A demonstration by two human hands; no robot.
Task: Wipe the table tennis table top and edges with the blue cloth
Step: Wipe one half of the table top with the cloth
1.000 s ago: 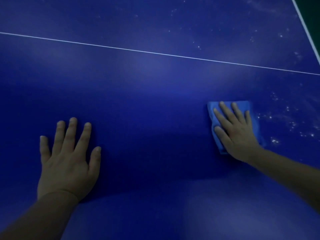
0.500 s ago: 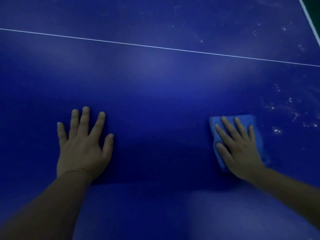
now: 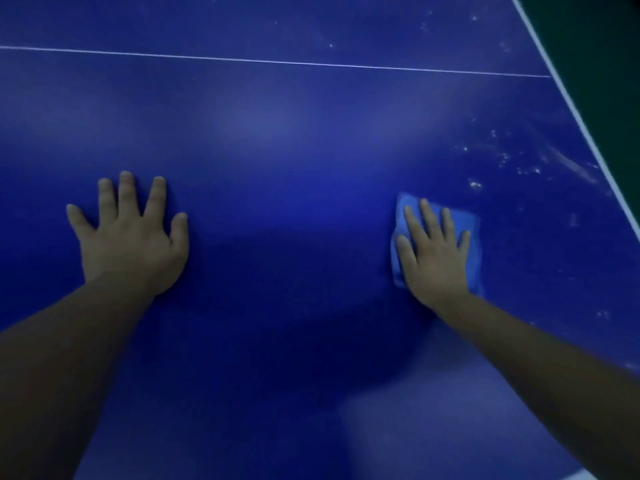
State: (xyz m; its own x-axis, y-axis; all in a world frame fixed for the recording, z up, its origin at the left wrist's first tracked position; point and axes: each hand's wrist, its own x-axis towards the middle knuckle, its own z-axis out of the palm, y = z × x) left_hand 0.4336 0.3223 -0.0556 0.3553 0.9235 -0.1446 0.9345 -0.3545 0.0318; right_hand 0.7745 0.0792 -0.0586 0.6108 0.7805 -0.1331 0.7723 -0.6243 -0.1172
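Pressing flat on the blue cloth (image 3: 462, 218), your right hand (image 3: 433, 258) shows a slack grip — fingers straight, spread over it on the bench (image 3: 294, 168), near the white edge line (image 3: 585, 133). Your left hand (image 3: 131, 237) lies flat on bare bench, fingers splayed, nothing gripped — well apart from the cloth.

Dim, soft focus; pale glare patches above, dark shadow below centre.

The right grip (image 3: 433, 251) lies flat over most of the blue cloth (image 3: 465, 221), so only the cloth's rim shows. The left forearm (image 3: 52, 375), the right forearm (image 3: 554, 375) and the counter (image 3: 294, 150) are cut off by the picture's edges. The white specks (image 3: 474, 184) near the counter's right edge are too small to identify.
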